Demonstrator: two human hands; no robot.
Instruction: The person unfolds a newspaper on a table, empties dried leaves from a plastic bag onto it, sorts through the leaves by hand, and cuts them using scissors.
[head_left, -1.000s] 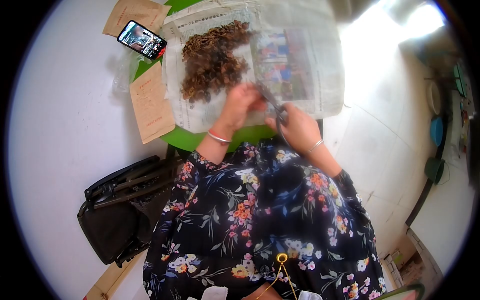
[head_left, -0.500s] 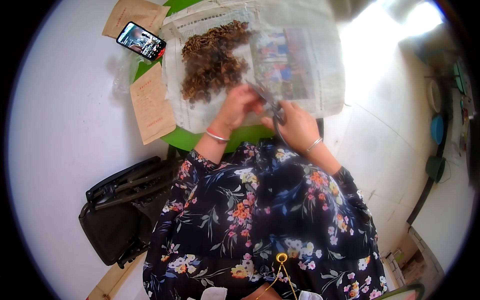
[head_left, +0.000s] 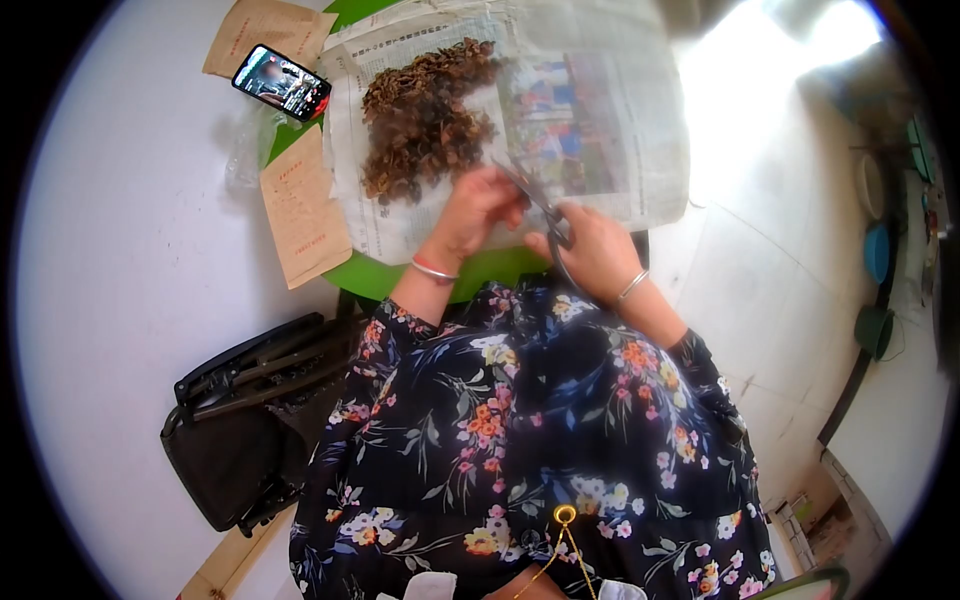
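My right hand [head_left: 597, 250] is closed round the handles of a pair of dark scissors [head_left: 545, 208], whose blades point up and left toward my other hand. The fingers of my left hand [head_left: 480, 208] are pinched together near the blade tips; whatever small piece they hold is too hidden to name. Both hands are over the near edge of the newspaper [head_left: 440, 228]. Just beyond my left hand lies a pile of dried, dark brown, curled pieces [head_left: 425, 130], spread across the newspaper.
The newspaper covers much of a green table [head_left: 490, 275]. A lit phone [head_left: 282, 84] leans at the left among brown paper packets [head_left: 305, 210] and a clear plastic bag [head_left: 245, 150]. A folded black chair [head_left: 235, 440] stands by the wall. Basins [head_left: 876, 253] line the right side.
The scissor blades have shifted slightly and look narrower. Both hands stay in almost the same places, and the brown pile looks unchanged.
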